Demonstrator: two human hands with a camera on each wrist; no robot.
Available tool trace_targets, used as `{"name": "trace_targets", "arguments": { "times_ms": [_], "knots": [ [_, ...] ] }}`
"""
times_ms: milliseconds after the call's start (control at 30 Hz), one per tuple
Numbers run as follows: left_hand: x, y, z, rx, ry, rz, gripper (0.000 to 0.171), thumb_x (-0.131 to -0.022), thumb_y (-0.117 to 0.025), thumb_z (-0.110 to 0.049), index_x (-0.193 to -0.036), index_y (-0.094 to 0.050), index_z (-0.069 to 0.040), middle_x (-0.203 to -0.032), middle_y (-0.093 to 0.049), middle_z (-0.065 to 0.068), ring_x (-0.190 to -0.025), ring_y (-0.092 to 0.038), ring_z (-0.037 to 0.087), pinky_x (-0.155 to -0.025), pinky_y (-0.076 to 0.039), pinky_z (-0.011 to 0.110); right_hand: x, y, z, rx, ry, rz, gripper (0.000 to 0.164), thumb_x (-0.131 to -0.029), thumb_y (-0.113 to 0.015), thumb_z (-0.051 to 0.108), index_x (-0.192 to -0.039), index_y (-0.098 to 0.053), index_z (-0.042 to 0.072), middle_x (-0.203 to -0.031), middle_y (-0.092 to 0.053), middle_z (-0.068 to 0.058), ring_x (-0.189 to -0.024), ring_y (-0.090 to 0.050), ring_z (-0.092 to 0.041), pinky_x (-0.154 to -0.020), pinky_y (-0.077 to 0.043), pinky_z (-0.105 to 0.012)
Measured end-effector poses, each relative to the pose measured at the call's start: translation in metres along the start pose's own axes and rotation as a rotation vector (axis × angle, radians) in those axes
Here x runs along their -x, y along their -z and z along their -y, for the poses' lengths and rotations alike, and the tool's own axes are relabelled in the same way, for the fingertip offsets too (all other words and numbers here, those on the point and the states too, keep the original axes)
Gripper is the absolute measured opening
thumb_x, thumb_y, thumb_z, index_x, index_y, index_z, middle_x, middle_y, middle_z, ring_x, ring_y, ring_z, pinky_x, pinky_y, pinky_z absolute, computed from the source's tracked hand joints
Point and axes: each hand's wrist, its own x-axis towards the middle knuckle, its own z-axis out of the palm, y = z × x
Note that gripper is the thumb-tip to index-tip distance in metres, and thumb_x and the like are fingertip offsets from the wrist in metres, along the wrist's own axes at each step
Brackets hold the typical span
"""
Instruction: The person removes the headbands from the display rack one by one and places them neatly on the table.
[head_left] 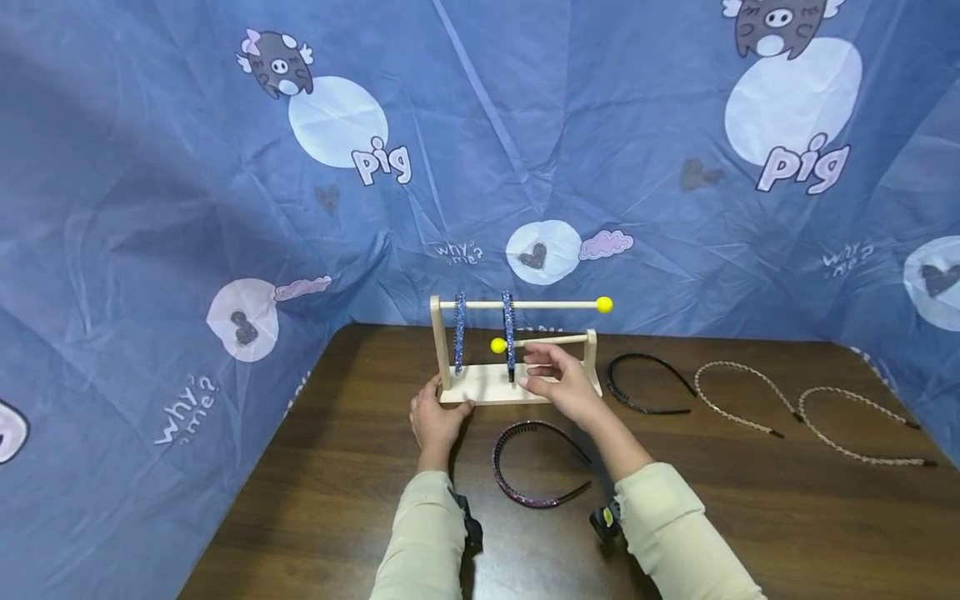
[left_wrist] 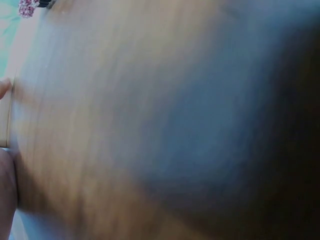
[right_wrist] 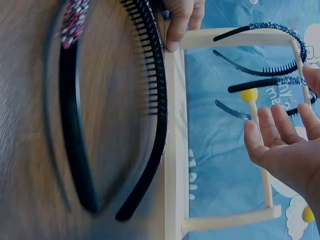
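A light wooden stand point(head_left: 487, 385) with two yellow-tipped rods stands on the table. My left hand point(head_left: 437, 417) grips the left end of its base, thumb in front. Two blue glittery headbands hang from the upper rod: one point(head_left: 459, 333) near the left post, another point(head_left: 509, 321) further right, beside the lower rod's yellow knob point(head_left: 498, 345). Just right of that second headband is my right hand point(head_left: 564, 385). In the right wrist view, the right hand point(right_wrist: 290, 140) has loosely bent fingers with nothing between them. The left wrist view is mostly blurred tabletop.
A dark headband with pink and silver glitter point(head_left: 504, 475) lies before the stand, between the forearms. To the right lie a black headband point(head_left: 619, 398) and two braided beige headbands, one nearer point(head_left: 722, 407) and one farther right point(head_left: 832, 446). Blue printed cloth point(head_left: 480, 167) hangs behind the table.
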Motion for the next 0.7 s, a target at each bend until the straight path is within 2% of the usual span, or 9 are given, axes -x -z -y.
{"name": "trace_targets", "arguments": {
  "times_ms": [200,467,700],
  "knots": [
    [0.000,-0.002,0.001,0.017,-0.003,-0.002,0.076,-0.060,-0.086,-0.030,-0.128,-0.055,-0.014,-0.123,-0.057,0.007,-0.111,-0.045,0.029,-0.093,-0.033,0.045,-0.011,-0.009,-0.009,-0.031,0.015,-0.025,0.052,-0.082,-0.066,-0.002,-0.129,-0.045,-0.006,-0.115,-0.055,-0.026,-0.103,-0.055,-0.037,-0.082,-0.048,-0.028],
    [0.000,-0.001,0.002,0.010,0.011,-0.008,0.077,-0.060,-0.086,-0.029,-0.128,-0.055,-0.015,-0.123,-0.057,0.006,-0.110,-0.045,0.029,-0.092,-0.033,0.044,-0.021,-0.020,-0.009,-0.098,0.005,-0.042,0.046,-0.084,-0.063,-0.004,-0.126,-0.045,-0.010,-0.113,-0.056,-0.028,-0.100,-0.055,-0.036,-0.080,-0.047,-0.026],
    [0.000,-0.001,0.002,0.008,0.001,-0.004,0.076,-0.060,-0.086,-0.029,-0.128,-0.054,-0.014,-0.123,-0.057,0.008,-0.110,-0.044,0.029,-0.092,-0.033,0.045,-0.025,-0.022,-0.007,-0.076,0.015,-0.106,0.031,-0.083,-0.060,-0.010,-0.111,-0.049,-0.011,-0.100,-0.059,-0.025,-0.083,-0.057,-0.018,-0.073,-0.047,-0.022]
  ]
}}
